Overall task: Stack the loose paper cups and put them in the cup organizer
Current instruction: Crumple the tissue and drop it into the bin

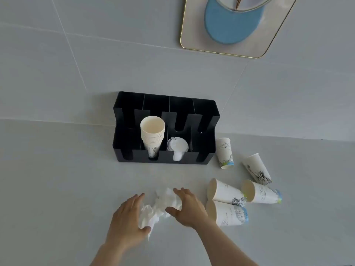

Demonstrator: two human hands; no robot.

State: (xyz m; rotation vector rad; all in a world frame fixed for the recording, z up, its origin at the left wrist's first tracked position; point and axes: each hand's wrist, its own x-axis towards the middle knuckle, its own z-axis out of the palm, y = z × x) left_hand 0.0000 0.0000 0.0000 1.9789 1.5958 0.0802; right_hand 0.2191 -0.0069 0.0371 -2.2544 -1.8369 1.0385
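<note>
Hands: left hand [125,220] and right hand [187,207] spread flat, apart, either side of a crumpled white tissue [160,205] — pressing it, not gripping.
Organizer: black cup organizer [203,148] against the wall, holding a stack of cups [152,134] beside lids [177,146].
Loose cups: five paper cups [227,192] lie scattered right of the organizer — unstacked.

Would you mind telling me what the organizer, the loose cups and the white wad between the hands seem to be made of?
Organizer: likely rigid black plastic, smooth, faintly glossy edges.
Loose cups: paper, matte white with printed drawings, cream inside.
Wad: probably tissue or thin paper, soft crumpled folds.
</note>
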